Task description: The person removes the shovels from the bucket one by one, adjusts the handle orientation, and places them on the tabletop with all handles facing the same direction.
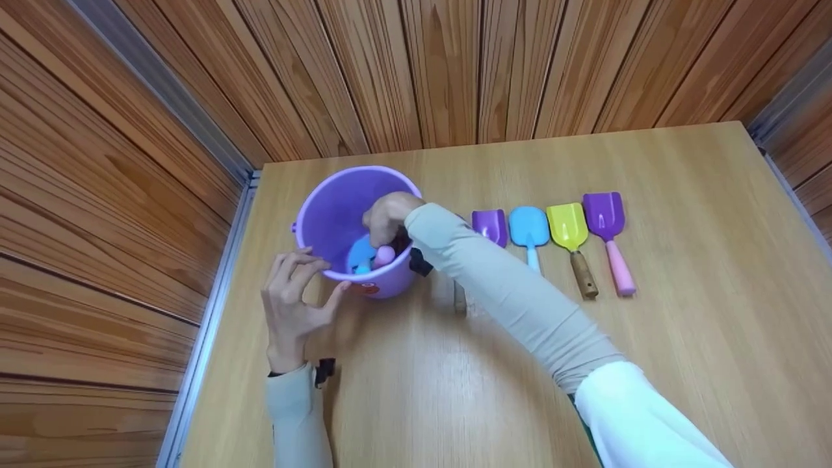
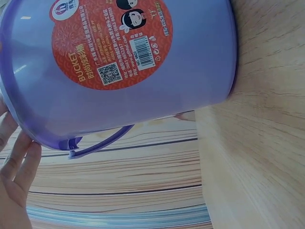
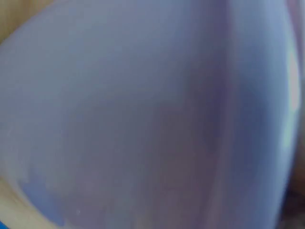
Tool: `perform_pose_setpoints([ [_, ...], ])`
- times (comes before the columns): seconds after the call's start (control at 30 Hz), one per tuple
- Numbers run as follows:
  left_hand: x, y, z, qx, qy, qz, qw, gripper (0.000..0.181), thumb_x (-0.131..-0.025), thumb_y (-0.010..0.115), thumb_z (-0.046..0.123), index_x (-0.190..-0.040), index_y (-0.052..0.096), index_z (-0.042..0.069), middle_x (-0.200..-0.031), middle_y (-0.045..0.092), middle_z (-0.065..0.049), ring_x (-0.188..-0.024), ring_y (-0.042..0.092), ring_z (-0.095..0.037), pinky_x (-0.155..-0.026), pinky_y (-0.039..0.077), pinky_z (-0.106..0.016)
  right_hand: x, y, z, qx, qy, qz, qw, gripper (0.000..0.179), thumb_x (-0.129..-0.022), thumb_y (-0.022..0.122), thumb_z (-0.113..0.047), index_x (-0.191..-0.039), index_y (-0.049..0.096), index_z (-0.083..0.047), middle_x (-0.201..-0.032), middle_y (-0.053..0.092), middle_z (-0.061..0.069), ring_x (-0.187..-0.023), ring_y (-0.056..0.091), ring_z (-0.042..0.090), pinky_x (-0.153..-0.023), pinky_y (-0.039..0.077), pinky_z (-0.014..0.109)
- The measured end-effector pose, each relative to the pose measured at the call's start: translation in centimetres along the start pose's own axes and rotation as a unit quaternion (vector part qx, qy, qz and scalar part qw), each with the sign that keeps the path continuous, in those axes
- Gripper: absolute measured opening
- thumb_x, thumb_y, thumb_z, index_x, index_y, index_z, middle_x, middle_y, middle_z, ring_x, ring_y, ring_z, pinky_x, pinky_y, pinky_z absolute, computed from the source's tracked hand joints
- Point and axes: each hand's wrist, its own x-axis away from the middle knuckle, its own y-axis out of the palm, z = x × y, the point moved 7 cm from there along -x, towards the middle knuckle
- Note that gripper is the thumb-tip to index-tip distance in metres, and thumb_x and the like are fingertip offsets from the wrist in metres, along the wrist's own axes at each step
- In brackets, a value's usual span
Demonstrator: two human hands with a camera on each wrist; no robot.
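Note:
A purple bucket (image 1: 325, 205) stands at the left of the table, its label (image 2: 112, 43) facing the left wrist camera. My left hand (image 1: 292, 299) holds its near-left rim, fingers on the edge and thumb at the front. My right hand (image 1: 390, 218) reaches down inside, knuckles up; its fingertips are hidden, so what they touch cannot be told. Below it in the bucket are a blue toy piece (image 1: 361, 252) and a pink rounded handle end (image 1: 385, 254). The right wrist view is filled by the blurred bucket wall (image 3: 133, 105).
Right of the bucket lie toy shovels in a row: purple (image 1: 489, 226), blue (image 1: 528, 226), yellow with a brown handle (image 1: 567, 224), and purple with a pink handle (image 1: 604, 214). A brown handle end (image 1: 459, 300) shows below the right sleeve. Wooden panels (image 1: 442, 71) border the table.

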Motion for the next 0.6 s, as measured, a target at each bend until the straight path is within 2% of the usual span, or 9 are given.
perform_pose_setpoints([
  [0.23,0.0,-0.1,-0.1,0.001,0.004,0.0,1.0,0.054,-0.088,0.079,0.057,-0.097,0.08,0.004,-0.098,0.076,-0.011,-0.101,0.07,-0.034,-0.1,0.054,-0.027,0.7,-0.6,-0.1,0.01,0.02,0.005,0.9997,0.017,-0.103,0.055,-0.02,-0.116,0.054,-0.008,-0.108,0.049,0.008,-0.088,0.047,0.018,-0.068,0.041,0.028],
  [0.4,-0.1,-0.1,-0.1,0.002,0.003,0.0,1.0,0.054,-0.088,0.08,0.056,-0.096,0.08,0.003,-0.098,0.076,-0.011,-0.102,0.07,-0.035,-0.101,0.054,-0.028,1.7,-1.3,-0.3,0.005,0.01,0.003,0.9999,0.006,-0.103,0.055,-0.015,-0.099,0.054,-0.01,-0.094,0.049,0.005,-0.077,0.047,0.016,-0.066,0.041,0.028],
  [0.6,-0.1,-0.1,0.0,0.003,0.002,0.002,1.0,0.053,-0.088,0.08,0.057,-0.096,0.08,0.004,-0.097,0.076,-0.011,-0.1,0.07,-0.034,-0.098,0.054,-0.027,3.4,-1.8,-1.1,0.008,0.016,-0.018,0.9997,0.011,-0.1,0.057,-0.01,-0.089,0.057,-0.01,-0.074,0.051,0.002,-0.06,0.046,0.011,-0.053,0.039,0.023],
])
